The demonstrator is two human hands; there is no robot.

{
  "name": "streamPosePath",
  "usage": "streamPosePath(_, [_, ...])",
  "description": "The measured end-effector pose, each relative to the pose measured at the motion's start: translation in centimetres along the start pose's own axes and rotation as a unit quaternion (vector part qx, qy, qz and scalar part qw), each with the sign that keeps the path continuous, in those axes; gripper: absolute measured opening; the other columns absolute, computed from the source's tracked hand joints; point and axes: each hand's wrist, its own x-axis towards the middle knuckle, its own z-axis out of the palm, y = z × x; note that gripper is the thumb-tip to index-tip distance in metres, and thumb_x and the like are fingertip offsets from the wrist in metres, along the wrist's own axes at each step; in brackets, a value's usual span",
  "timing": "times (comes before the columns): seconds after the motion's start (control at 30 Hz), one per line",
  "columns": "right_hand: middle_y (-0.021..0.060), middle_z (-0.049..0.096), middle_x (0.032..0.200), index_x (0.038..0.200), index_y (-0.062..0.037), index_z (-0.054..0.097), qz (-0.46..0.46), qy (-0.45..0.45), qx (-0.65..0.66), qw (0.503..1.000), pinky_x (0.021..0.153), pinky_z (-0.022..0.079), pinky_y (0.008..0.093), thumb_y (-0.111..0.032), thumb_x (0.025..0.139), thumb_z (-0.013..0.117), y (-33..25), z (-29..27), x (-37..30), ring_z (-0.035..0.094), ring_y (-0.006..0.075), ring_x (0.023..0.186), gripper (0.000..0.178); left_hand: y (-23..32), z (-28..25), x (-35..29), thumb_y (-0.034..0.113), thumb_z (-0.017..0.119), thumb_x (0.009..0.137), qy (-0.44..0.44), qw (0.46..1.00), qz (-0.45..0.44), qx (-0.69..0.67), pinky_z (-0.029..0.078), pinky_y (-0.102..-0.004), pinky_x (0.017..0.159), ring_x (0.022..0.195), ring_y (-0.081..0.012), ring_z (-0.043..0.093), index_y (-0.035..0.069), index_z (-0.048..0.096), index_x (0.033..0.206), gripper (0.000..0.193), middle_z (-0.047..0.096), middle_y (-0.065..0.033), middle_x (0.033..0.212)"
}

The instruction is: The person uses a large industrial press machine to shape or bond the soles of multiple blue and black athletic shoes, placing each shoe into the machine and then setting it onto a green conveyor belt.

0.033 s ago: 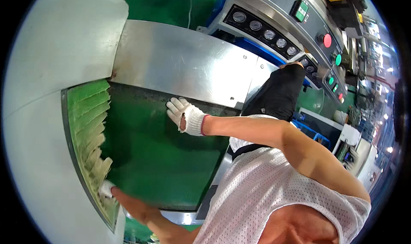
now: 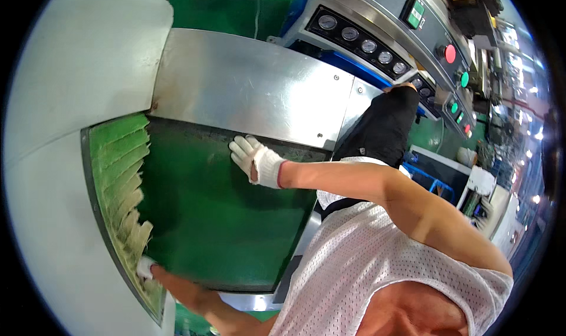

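My right hand (image 2: pixel 257 162), in a white knitted glove with a torn hole, lies flat on the dark green conveyor belt (image 2: pixel 218 218), fingers stretched out and nothing in them. It rests near the metal plate along the belt's far side. My left hand (image 2: pixel 145 268), also in a white glove, reaches to the lower end of a frayed green strip curtain (image 2: pixel 121 182). The strips hang in a framed opening at the belt's left end. Part of this hand is among the strips, so its fingers are hidden and I cannot make out anything held.
Pale grey machine housing (image 2: pixel 44 212) surrounds the opening on the left. A bare metal plate (image 2: pixel 242 82) borders the belt. At the upper right stands a control panel with a row of gauges (image 2: pixel 350 34), a red button (image 2: pixel 450 54) and green buttons. Behind me is a blue crate (image 2: pixel 433 182).
My left hand has shifted very slightly down along the strip curtain. The right hand stays flat on the belt.
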Motion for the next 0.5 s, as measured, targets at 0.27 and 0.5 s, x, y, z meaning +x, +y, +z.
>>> streamPosePath(0.27, [0.0175, 0.039, 0.161, 0.143, -0.0032, 0.059, 0.041, -0.144, 0.004, 0.989, 0.122, 0.031, 0.0534, -0.048, 0.076, 0.084, -0.6, 0.1, 1.9, 0.034, 0.0373, 0.152, 0.085, 7.5, 7.2, -1.0, 0.030, 0.059, 0.100, -0.076, 0.994, 0.056, -0.058, 0.055, -0.0460, 0.085, 0.100, -0.0315, 0.067, 0.004, 0.067, 0.109, 0.029, 0.068, -0.0195, 0.105])
streamPosePath(0.5, [0.0237, 0.029, 0.167, 0.155, -0.0008, 0.042, 0.014, -0.133, -0.005, 0.991, 0.125, 0.029, 0.0557, -0.045, 0.082, 0.077, 0.3, 1.7, 1.0, 0.028, 0.0411, 0.155, 0.092, 12.1, 9.1, -0.5, 0.030, 0.060, 0.101, -0.094, 0.987, 0.088, -0.092, 0.055, -0.0461, 0.084, 0.097, -0.0335, 0.067, 0.003, 0.068, 0.110, 0.030, 0.068, -0.0195, 0.105])
